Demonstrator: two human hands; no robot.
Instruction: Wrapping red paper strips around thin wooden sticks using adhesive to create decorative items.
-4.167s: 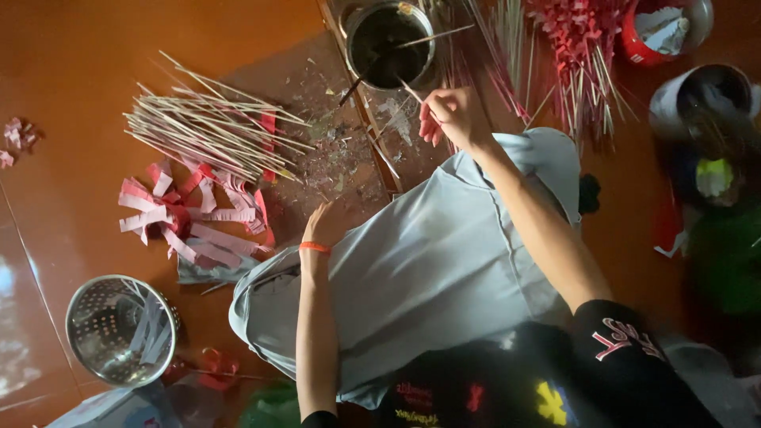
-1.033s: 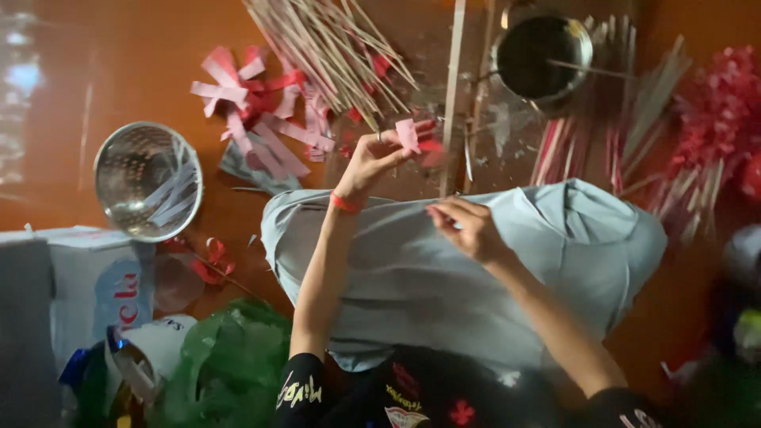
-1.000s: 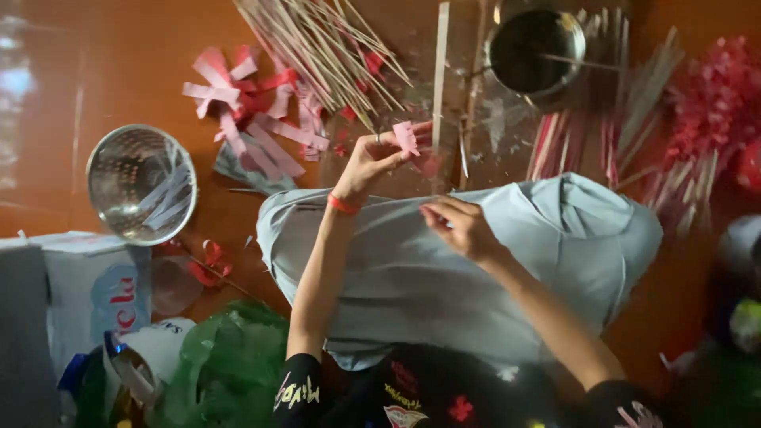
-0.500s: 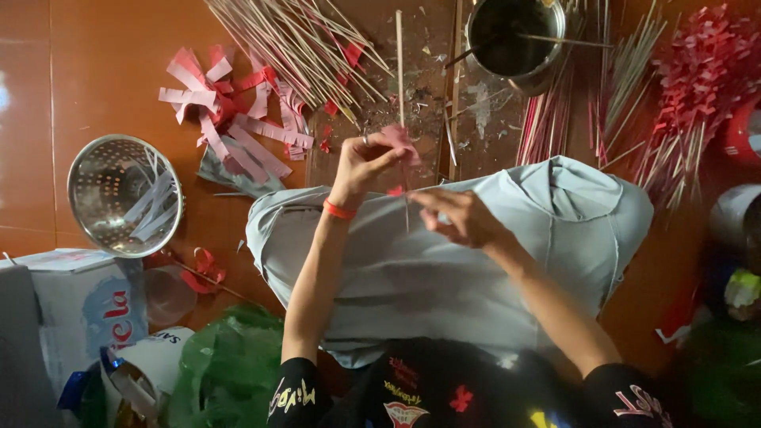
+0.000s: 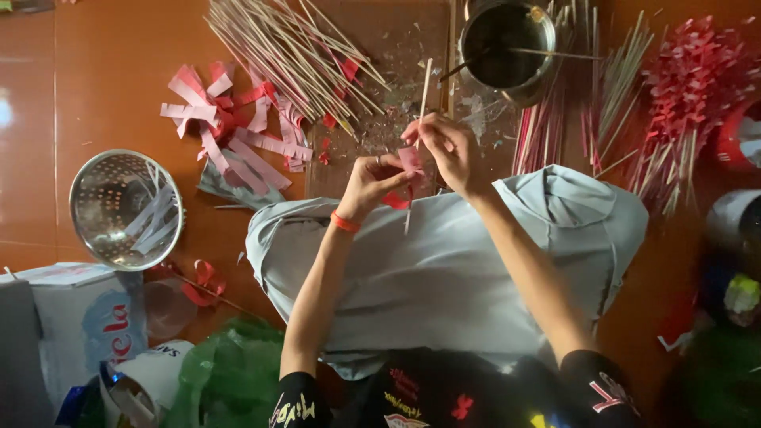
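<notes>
My left hand, with a red band on the wrist, pinches a pink paper strip against a thin wooden stick. My right hand grips that stick near its middle and keeps it nearly upright. Both hands meet above the far edge of the light blue cloth that covers my lap. A red scrap of paper hangs just under the left fingers.
A pile of bare sticks and loose pink and red paper strips lie at the upper left. A metal pot stands beyond the hands. Sticks with red paper lie right. A metal colander, white box and green bag sit left.
My right hand has come up from the lap to meet the left hand and now holds a stick. The pink strip is pressed to the stick. The view has shifted.
</notes>
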